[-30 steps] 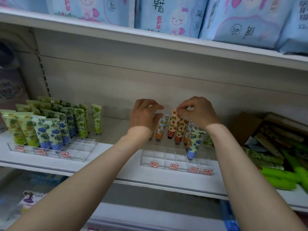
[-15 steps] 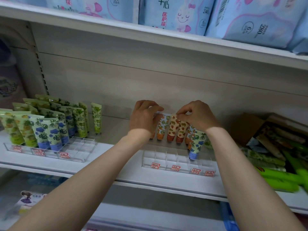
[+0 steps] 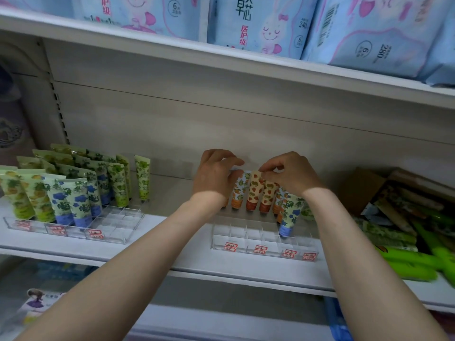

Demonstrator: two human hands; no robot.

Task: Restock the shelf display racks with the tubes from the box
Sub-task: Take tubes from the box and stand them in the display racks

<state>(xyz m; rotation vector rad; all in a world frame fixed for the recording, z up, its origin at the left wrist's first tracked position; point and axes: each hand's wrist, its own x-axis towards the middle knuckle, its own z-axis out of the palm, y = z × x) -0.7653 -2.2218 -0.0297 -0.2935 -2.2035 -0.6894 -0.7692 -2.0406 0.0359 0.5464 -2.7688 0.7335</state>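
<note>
The middle rack (image 3: 261,242) is a clear tray with little squares, and it sits on the white shelf (image 3: 192,257). Both hands are over the back row of the middle rack. The left hand (image 3: 215,178) has its fingers curled, and its grip is almost closed, pinching the top of the orange tube (image 3: 239,190). The right hand (image 3: 293,175) has a tight little grip too, with finger and thumb pinching the top of the strawberry tube (image 3: 254,190). Both tubes stand up with their caps down in the back of the middle rack, side by side. A blue tube (image 3: 290,212) stands nearer the front of the middle rack, on its right side. The front squares hold nothing. Right of the middle rack is the brown box (image 3: 362,190) with more tubes lying inside. Far left of the middle rack is the left rack (image 3: 115,225), with many green tubes. High above the middle rack are blue packs (image 3: 258,23).
</note>
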